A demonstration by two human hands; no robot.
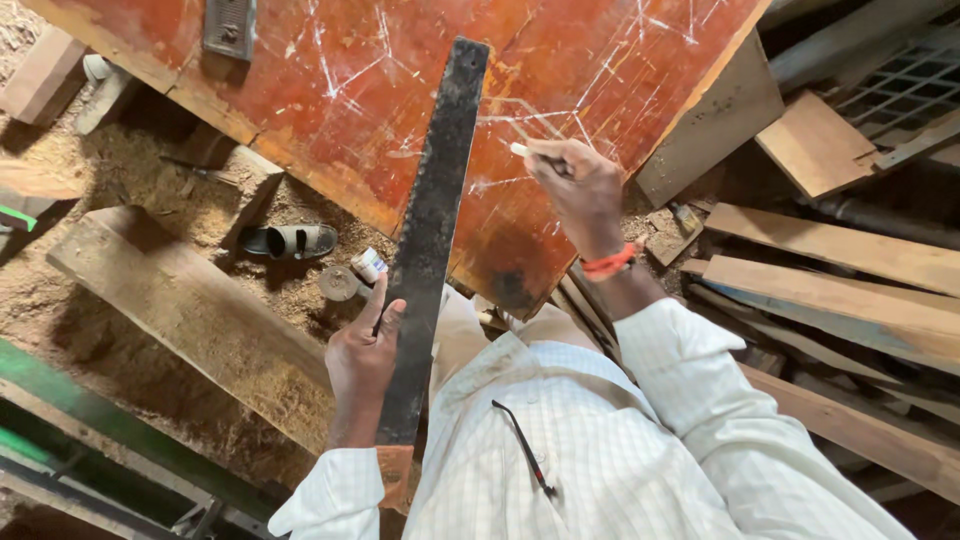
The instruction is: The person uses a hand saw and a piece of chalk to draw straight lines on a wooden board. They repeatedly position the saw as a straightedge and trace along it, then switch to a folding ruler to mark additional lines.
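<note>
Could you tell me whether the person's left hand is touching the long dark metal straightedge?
Touching. The head view shows the left hand gripping the long dark metal straightedge near its lower end, fingers against its edge.

Your left hand grips a long dark straightedge laid across the red-brown board. Your right hand pinches a white chalk piece against the board's scratched surface. A sandal lies on the sawdust.
</note>
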